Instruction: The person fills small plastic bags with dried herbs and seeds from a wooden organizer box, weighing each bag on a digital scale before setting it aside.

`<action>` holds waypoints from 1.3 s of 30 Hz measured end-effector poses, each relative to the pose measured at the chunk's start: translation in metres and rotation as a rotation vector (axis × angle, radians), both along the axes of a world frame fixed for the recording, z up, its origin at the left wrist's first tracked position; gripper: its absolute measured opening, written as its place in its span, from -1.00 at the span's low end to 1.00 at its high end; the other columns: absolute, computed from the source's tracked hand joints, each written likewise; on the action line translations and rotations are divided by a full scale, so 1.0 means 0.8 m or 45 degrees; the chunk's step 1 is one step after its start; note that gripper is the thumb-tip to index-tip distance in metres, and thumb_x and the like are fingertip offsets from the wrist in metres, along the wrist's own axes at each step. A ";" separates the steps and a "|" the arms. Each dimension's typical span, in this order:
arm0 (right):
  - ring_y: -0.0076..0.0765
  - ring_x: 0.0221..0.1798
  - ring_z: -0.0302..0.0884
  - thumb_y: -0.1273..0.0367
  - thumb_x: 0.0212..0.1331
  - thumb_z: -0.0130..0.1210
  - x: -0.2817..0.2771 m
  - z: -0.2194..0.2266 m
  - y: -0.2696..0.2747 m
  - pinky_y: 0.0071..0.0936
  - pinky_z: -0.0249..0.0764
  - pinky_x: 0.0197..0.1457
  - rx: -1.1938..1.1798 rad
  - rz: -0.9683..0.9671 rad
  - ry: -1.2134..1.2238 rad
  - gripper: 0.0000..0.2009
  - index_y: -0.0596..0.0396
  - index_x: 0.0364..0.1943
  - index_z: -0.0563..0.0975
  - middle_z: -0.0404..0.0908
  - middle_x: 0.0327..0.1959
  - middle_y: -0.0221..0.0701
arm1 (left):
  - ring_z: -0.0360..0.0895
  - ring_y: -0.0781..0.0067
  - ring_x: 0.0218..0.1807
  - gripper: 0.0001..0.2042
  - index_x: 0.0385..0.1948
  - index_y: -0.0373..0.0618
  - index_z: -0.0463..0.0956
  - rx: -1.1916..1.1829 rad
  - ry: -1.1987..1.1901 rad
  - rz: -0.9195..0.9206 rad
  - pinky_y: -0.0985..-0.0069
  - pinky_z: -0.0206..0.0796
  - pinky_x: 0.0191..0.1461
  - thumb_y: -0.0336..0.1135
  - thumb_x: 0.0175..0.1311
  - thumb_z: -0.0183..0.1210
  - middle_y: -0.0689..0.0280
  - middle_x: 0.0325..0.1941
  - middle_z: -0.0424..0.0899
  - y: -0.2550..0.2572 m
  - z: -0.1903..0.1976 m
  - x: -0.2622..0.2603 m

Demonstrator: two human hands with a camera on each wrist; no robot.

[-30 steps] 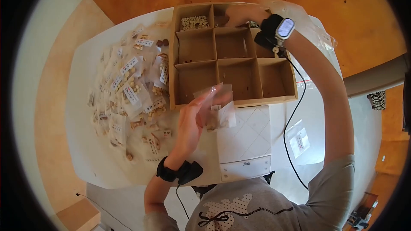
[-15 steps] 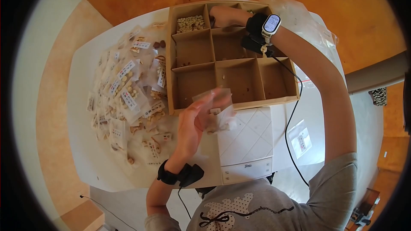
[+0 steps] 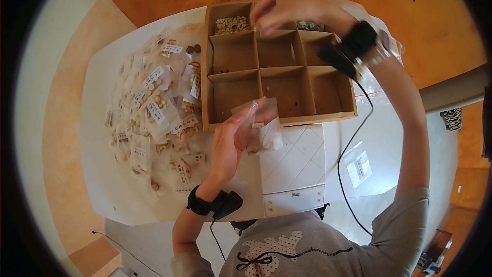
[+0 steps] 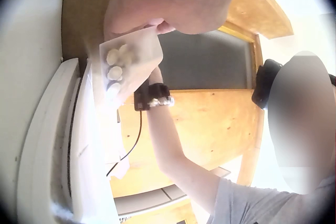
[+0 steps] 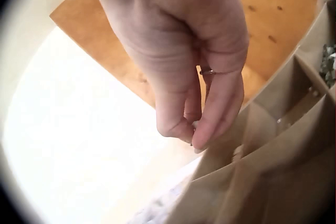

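My left hand (image 3: 227,146) holds a small clear plastic bag (image 3: 270,136) by the near edge of the cardboard box, over the white scale. Pale round slices (image 4: 115,71) show inside the bag in the left wrist view. My right hand (image 3: 287,11) is above the back row of the divided cardboard box (image 3: 287,122), by the back middle compartment. Its thumb and fingertips pinch a small pale piece (image 5: 196,124), mostly hidden between them; its kind cannot be made out.
Flat pale pieces (image 3: 231,24) fill the back left compartment, and greenish pieces (image 3: 309,26) lie in the back right one. Many labelled packets (image 3: 154,97) are heaped left of the box. A white scale (image 3: 293,166) stands in front, with one labelled packet (image 3: 357,166) to its right.
My right hand has come up out of the back middle compartment with a small pale piece at its fingertips. The left hand and its bag have stayed nearly still.
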State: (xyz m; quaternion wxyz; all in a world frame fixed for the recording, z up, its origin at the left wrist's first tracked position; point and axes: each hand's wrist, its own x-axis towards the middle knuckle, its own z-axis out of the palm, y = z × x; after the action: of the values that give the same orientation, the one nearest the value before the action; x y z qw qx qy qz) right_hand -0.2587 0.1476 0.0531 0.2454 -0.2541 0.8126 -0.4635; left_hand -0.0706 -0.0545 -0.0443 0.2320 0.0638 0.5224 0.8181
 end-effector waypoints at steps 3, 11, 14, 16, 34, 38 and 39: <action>-0.59 -0.44 0.52 0.41 -0.17 0.21 0.075 0.022 -0.024 -0.68 0.42 -0.35 0.107 0.229 0.048 -0.81 0.26 -0.44 0.58 0.59 -0.52 -0.40 | 0.47 0.11 0.01 -0.50 0.16 -0.32 0.16 -0.012 -0.015 -0.007 0.35 0.25 0.11 -0.14 0.31 -0.39 -0.05 0.14 0.35 -0.002 0.002 0.000; -0.24 -0.22 0.42 0.40 -0.10 0.16 0.163 0.000 -0.030 -0.40 0.40 -0.21 0.126 0.285 0.346 -0.87 0.18 -0.47 0.58 0.53 -0.39 -0.31 | 0.33 0.62 -0.21 -0.60 0.02 -0.31 0.35 -0.065 -0.161 0.220 0.68 0.12 -0.16 -0.20 0.31 -0.22 0.30 -0.16 0.51 0.008 0.002 0.011; -0.26 -0.34 0.46 0.37 -0.06 0.12 0.163 0.001 -0.032 -0.37 0.41 -0.31 0.084 0.330 0.438 -0.85 0.20 -0.48 0.56 0.56 -0.46 -0.32 | 0.34 0.49 -0.03 -0.60 0.01 -0.33 0.35 -0.097 -0.176 0.224 0.57 0.07 0.06 -0.22 0.30 -0.25 0.22 -0.03 0.46 0.004 -0.009 0.010; -0.26 -0.46 0.51 0.35 -0.03 0.11 0.145 0.018 -0.033 -0.38 0.42 -0.38 0.157 0.383 0.369 -0.82 0.21 -0.43 0.57 0.59 -0.52 -0.31 | 0.29 0.51 -0.10 -0.59 0.03 -0.31 0.34 -0.132 -0.120 0.165 0.58 -0.01 -0.02 -0.22 0.30 -0.27 0.23 0.02 0.48 0.002 -0.011 0.009; -0.01 -0.20 0.53 0.42 -0.12 0.03 -0.088 -0.097 -0.002 -0.22 0.43 -0.15 0.963 -0.060 0.706 -0.68 0.23 -0.20 0.53 0.57 -0.28 -0.08 | 0.36 0.48 0.10 -0.55 0.17 -0.22 0.24 -0.101 -0.065 -0.422 0.64 0.15 0.08 -0.26 0.32 -0.41 0.22 0.11 0.45 0.008 0.011 0.017; 0.02 -0.17 0.51 0.39 -0.09 0.05 -0.106 -0.121 -0.015 -0.23 0.40 -0.12 1.079 0.053 0.579 -0.71 0.26 -0.24 0.52 0.56 -0.25 -0.05 | 0.38 0.52 0.05 -0.54 0.17 -0.22 0.24 -0.116 0.006 -0.393 0.69 0.17 -0.01 -0.25 0.32 -0.41 0.20 0.08 0.47 0.008 0.011 0.017; 0.02 -0.17 0.51 0.38 -0.08 0.05 -0.108 -0.124 -0.014 -0.25 0.40 -0.12 1.031 0.081 0.567 -0.71 0.27 -0.25 0.51 0.56 -0.26 -0.04 | 0.39 0.53 0.03 -0.54 0.17 -0.22 0.24 -0.107 0.025 -0.386 0.71 0.18 -0.04 -0.25 0.32 -0.41 0.20 0.08 0.48 0.008 0.011 0.018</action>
State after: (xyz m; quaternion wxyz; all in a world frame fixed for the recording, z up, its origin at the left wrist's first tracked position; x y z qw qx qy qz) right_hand -0.3449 0.1361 -0.0463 0.1585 -0.2560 0.9529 -0.0352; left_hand -0.0563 -0.0479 -0.0352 0.3501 0.1400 0.5429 0.7504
